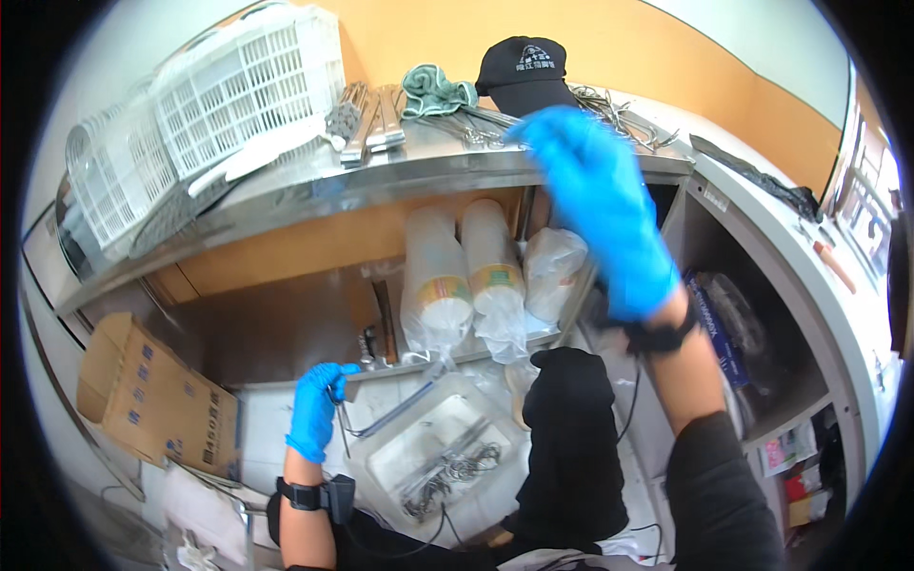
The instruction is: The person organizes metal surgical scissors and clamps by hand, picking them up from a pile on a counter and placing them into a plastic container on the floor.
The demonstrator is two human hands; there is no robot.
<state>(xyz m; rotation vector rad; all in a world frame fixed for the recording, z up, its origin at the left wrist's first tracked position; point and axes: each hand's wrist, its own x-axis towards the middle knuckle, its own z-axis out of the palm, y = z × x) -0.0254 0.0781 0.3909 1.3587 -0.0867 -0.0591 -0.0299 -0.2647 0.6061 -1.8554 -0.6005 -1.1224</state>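
My left hand (314, 409), in a blue glove, grips a thin metal item (345, 419) beside a translucent plastic bin (390, 419) on the floor, which holds metal hooks or skewers (447, 481). My blue-gloved right hand (595, 205) is raised, blurred, over the front edge of the steel shelf (295, 176). Its fingertips are near a pile of metal hooks (619, 119) and thin metal tools (476, 133) lying beside a green cloth (436, 93) and a black cap (524, 71). Whether the right fingers hold anything is unclear.
White plastic baskets (248, 86) and steel bars (362, 133) occupy the shelf's left. Bagged cup stacks (433, 266) sit below. A cardboard box (162, 400) stands lower left. A cabinet (724, 228) and counter (847, 314) with a wooden-handled tool (836, 265) run along the right.
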